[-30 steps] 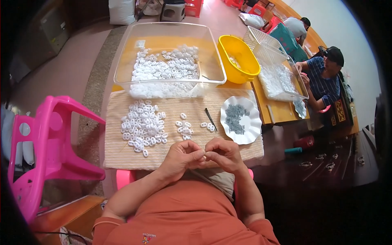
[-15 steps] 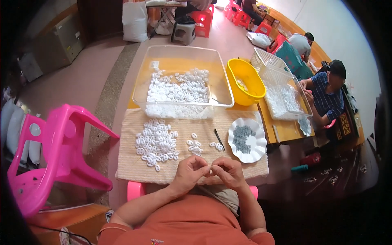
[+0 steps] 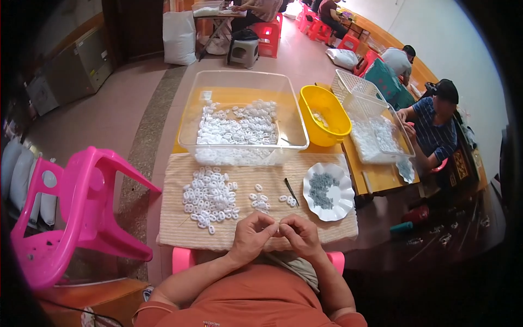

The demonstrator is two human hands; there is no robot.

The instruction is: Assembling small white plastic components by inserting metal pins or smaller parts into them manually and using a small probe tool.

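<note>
My left hand point(image 3: 253, 235) and my right hand point(image 3: 299, 233) meet at the near edge of the cloth-covered table, thumbs and forefingers pinched together. Between the fingertips is a small pale piece, mostly hidden, that I cannot make out. Beyond my left hand lies a large pile of white oval pieces with two holes point(image 3: 208, 197). A small group of the same white pieces point(image 3: 260, 197) sits just past my hands. A few more point(image 3: 287, 200) lie beside black tweezers point(image 3: 291, 192). To the right, a white scalloped plate point(image 3: 344, 192) holds small grey parts point(image 3: 322, 188).
A clear plastic bin point(image 3: 245, 79) of white pieces stands behind the cloth point(image 3: 169, 229). Right of it are a yellow basin point(image 3: 340, 133) and another clear bin point(image 3: 381, 155). A pink chair point(image 3: 81, 196) stands at left. A co-worker point(image 3: 436, 125) sits at right; other people sit farther back.
The table and its contents appear slightly lower in the picture as the view shifts. My hands stay pinched together in nearly the same place.
</note>
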